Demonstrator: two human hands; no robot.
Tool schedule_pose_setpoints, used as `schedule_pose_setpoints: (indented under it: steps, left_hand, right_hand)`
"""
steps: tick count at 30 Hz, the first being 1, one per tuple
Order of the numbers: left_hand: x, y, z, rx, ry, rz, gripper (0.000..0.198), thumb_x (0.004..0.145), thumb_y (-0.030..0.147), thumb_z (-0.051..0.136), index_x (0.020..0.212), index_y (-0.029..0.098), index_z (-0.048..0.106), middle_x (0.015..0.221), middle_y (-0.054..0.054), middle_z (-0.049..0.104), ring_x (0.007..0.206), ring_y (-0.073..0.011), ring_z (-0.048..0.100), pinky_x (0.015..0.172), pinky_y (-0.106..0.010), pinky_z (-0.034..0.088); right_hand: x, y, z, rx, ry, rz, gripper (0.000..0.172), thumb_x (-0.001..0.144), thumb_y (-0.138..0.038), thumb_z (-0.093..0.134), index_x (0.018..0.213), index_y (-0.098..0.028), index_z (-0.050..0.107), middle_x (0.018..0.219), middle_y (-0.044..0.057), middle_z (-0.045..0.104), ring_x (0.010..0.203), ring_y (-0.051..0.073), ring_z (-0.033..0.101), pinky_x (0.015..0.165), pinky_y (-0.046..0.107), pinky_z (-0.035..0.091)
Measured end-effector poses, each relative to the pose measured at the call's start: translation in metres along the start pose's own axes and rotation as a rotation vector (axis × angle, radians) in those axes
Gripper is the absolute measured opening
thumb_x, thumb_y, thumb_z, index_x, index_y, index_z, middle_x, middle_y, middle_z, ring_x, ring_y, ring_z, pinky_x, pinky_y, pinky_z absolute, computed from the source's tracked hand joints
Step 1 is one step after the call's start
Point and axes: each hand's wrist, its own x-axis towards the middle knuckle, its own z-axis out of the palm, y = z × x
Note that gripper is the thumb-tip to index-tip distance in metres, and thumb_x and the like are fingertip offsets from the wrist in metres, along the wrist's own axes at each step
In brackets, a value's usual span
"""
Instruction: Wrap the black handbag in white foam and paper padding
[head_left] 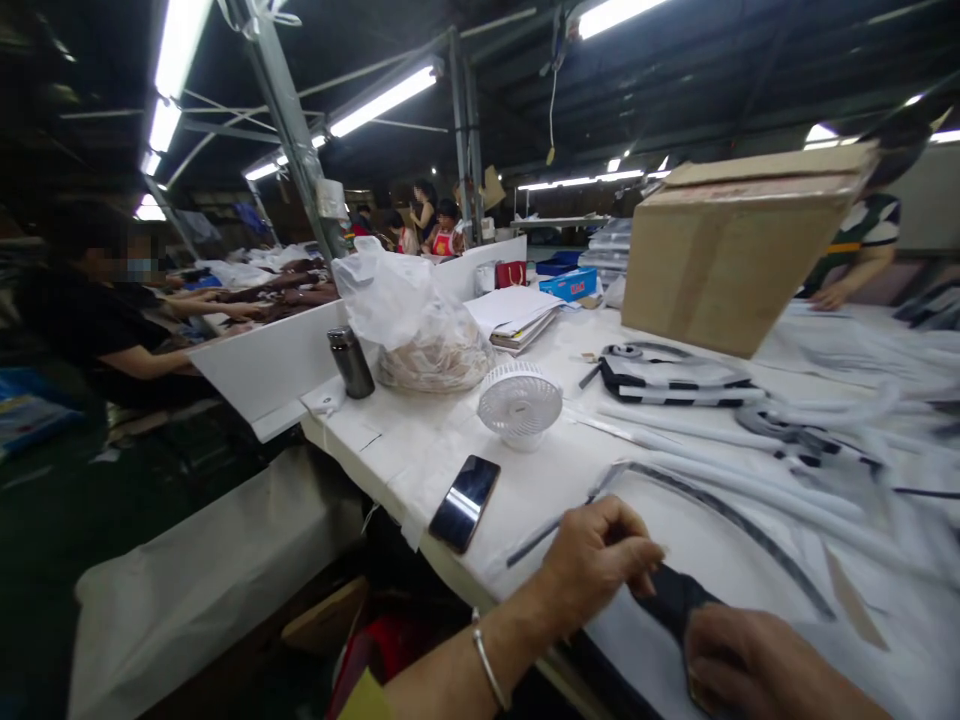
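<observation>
My left hand [600, 550], with a silver bangle at the wrist, is closed in a pinch at the edge of a piece of black fabric [675, 595]. Lower right, my right hand [750, 655] is curled over the same fabric and partly smeared by motion. A small dark edge shows under its fingers, too hidden to name. White sheet-like material lies beneath both hands. Beyond them a dark grey strip [735, 515] curves across the white table [405, 440]. A phone [465, 503] lies left of my left hand, with a small white fan [520, 400] behind it.
A large cardboard box [720, 260] stands at the back right, near black-and-white trimmed pieces [675, 380]. A steel flask [350, 362], a plastic bag [420, 320] and stacked papers [517, 315] line the back. People work at the left and far right.
</observation>
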Motion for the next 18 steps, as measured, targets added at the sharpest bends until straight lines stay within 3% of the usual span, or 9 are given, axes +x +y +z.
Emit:
schedule_pose_setpoints:
  steps: [3, 7, 10, 12, 13, 15, 18]
  left_hand:
    - [-0.029, 0.018, -0.018, 0.04, 0.083, 0.079, 0.029, 0.087, 0.042, 0.062, 0.076, 0.017, 0.054, 0.061, 0.003, 0.057, 0.055, -0.0108, 0.055, 0.059, -0.025, 0.046]
    - [-0.079, 0.013, -0.071, 0.357, 0.225, 0.092, 0.039, 0.098, 0.046, 0.042, 0.07, 0.019, 0.049, 0.061, 0.002, 0.053, 0.058, -0.0125, 0.052, 0.064, -0.027, 0.044]
    - [-0.119, -0.009, -0.117, 0.699, 0.314, -0.157, 0.047, 0.099, 0.047, 0.032, 0.062, 0.021, 0.046, 0.056, 0.001, 0.052, 0.056, -0.0156, 0.052, 0.06, -0.029, 0.043]
    - [-0.146, -0.026, -0.141, 1.022, 0.33, -0.306, 0.032, 0.092, 0.045, 0.046, 0.072, 0.022, 0.054, 0.066, -0.001, 0.063, 0.065, -0.0199, 0.06, 0.065, -0.031, 0.045]
    - [-0.158, -0.033, -0.15, 1.151, 0.335, -0.289, 0.023, 0.088, 0.042, 0.05, 0.08, 0.021, 0.057, 0.077, -0.004, 0.068, 0.074, -0.0226, 0.063, 0.069, -0.032, 0.047]
    - [-0.178, -0.045, -0.161, 1.298, 0.282, -0.261, 0.021, 0.086, 0.036, 0.051, 0.097, 0.021, 0.061, 0.099, -0.008, 0.071, 0.09, -0.0255, 0.066, 0.075, -0.034, 0.049]
    - [-0.192, -0.052, -0.16, 1.382, 0.262, -0.33, 0.019, 0.09, 0.036, 0.048, 0.087, 0.025, 0.062, 0.078, -0.002, 0.071, 0.073, -0.0225, 0.066, 0.064, -0.029, 0.047]
  right_hand:
    - [-0.008, -0.007, -0.006, 0.233, -0.012, 0.069, 0.018, 0.075, -0.015, 0.054, 0.066, -0.022, 0.067, 0.067, 0.0, 0.074, 0.061, 0.017, 0.064, 0.059, 0.025, 0.045]
    - [-0.011, -0.011, -0.006, 0.429, 0.048, 0.161, 0.011, 0.076, -0.02, 0.057, 0.066, -0.02, 0.061, 0.069, 0.002, 0.073, 0.065, 0.017, 0.062, 0.064, 0.027, 0.045]
    - [-0.01, -0.008, -0.007, 0.454, 0.042, 0.191, 0.011, 0.077, -0.021, 0.057, 0.068, -0.02, 0.061, 0.072, 0.003, 0.074, 0.066, 0.017, 0.061, 0.065, 0.028, 0.045]
    - [-0.01, -0.006, -0.009, 0.456, 0.004, 0.193, 0.01, 0.078, -0.021, 0.057, 0.07, -0.019, 0.062, 0.074, 0.003, 0.074, 0.065, 0.016, 0.061, 0.064, 0.027, 0.045]
    - [-0.009, -0.005, -0.01, 0.452, -0.012, 0.198, 0.01, 0.079, -0.021, 0.057, 0.071, -0.019, 0.062, 0.074, 0.003, 0.074, 0.065, 0.016, 0.06, 0.063, 0.027, 0.044]
    - [-0.008, -0.003, -0.01, 0.427, -0.022, 0.229, 0.01, 0.08, -0.022, 0.057, 0.071, -0.019, 0.061, 0.073, 0.003, 0.073, 0.063, 0.015, 0.059, 0.061, 0.026, 0.043]
    - [-0.006, -0.003, -0.007, 0.312, 0.021, 0.253, 0.014, 0.082, -0.019, 0.053, 0.07, -0.018, 0.059, 0.072, 0.003, 0.071, 0.062, 0.014, 0.057, 0.061, 0.026, 0.041]
